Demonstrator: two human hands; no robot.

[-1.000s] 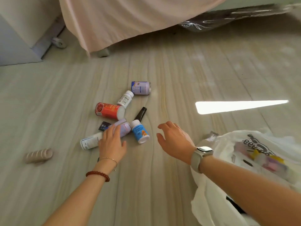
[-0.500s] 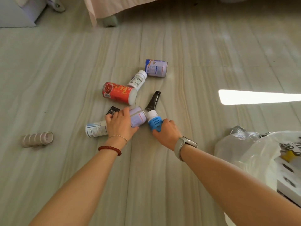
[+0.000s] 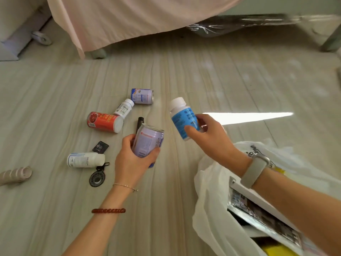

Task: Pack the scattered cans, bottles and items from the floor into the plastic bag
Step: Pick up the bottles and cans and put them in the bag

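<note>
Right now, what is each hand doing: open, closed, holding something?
Left hand: closed round the purple can, lifted off the floor.
Right hand: gripping the blue-labelled bottle, held up near the plastic bag.

Soft daylight, bright sunlight streak glaring on floor at three o'clock, motion blur and wide-angle bending at edges.

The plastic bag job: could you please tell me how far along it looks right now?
Done: the plastic bag already holds a white box. In hand: the left hand grips a purple can, the right hand a blue-label bottle. Left on the floor: a red can, another purple can, two white bottles, and small black items.
</note>
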